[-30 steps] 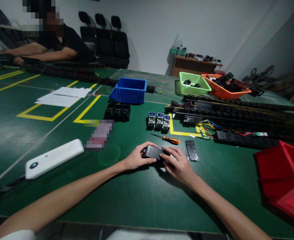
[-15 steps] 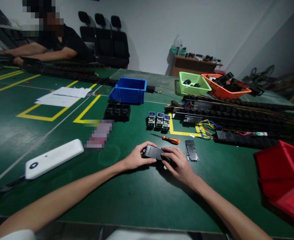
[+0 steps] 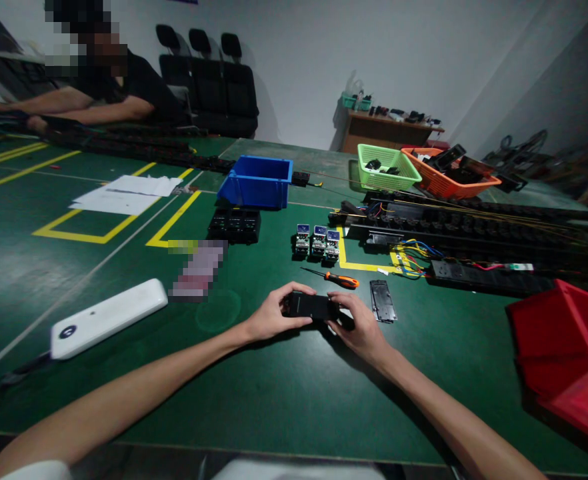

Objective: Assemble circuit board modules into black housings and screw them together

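With L hand [image 3: 268, 318] and R hand [image 3: 364, 330] fingers, I grip opp. ends of black plastic casing [image 3: 310, 307] near screwdriver [image 3: 343, 280]; work seems part-done, w/ 3 PCB modules [image 3: 319, 243] uncased.

at the centre of the frame, two bare hands, the left [image 3: 273, 315] and the right [image 3: 361, 325], grip opposite ends of a small black case [image 3: 312, 307] above a green counter [image 3: 274, 393]. just beyond lie an orange-and-black screwdriver [image 3: 341, 280] and three small circuit modules [image 3: 318, 244]; a flat black cover [image 3: 383, 301] is just right of the right hand. a white device [image 3: 109, 319] lies at lower left, a blue bin [image 3: 261, 181] stands above centre, and a red bin [image 3: 559, 353] fills the right edge. at upper left, a person [image 3: 129, 87] in black reaches across the counter.
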Action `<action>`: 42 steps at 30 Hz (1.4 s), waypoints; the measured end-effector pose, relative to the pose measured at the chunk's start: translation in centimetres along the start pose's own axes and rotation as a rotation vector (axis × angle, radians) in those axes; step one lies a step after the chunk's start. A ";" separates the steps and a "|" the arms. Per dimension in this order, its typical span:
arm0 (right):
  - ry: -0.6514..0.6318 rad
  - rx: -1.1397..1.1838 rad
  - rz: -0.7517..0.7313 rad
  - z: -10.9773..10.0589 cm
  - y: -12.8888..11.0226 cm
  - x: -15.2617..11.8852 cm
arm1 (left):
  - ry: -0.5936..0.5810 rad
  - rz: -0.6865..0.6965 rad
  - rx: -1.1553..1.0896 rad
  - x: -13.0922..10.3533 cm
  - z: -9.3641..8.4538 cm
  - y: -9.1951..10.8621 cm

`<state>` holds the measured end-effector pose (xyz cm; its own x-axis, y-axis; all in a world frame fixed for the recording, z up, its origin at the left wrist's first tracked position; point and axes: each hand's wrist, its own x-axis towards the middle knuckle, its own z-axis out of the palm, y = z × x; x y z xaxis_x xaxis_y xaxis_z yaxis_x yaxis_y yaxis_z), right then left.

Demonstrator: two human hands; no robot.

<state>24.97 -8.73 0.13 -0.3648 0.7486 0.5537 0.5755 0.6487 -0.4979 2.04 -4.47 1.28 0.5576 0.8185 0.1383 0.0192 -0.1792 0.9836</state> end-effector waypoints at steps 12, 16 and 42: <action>-0.021 -0.027 -0.246 -0.7 -0.4 -0.1 | -0.201 -0.308 -0.601 0.9 -0.9 0.1; -0.013 -0.002 -0.280 -0.5 -0.5 -0.1 | -0.486 -0.516 -0.711 1.8 -0.8 1.3; -0.015 -0.026 -0.148 -0.7 0.3 0.3 | -0.434 -0.495 -0.799 2.4 0.7 0.1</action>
<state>25.59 -8.42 0.59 -0.4581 0.6473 0.6092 0.5335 0.7484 -0.3940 3.95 -2.84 1.61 0.8915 0.4064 -0.2002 -0.1406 0.6682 0.7306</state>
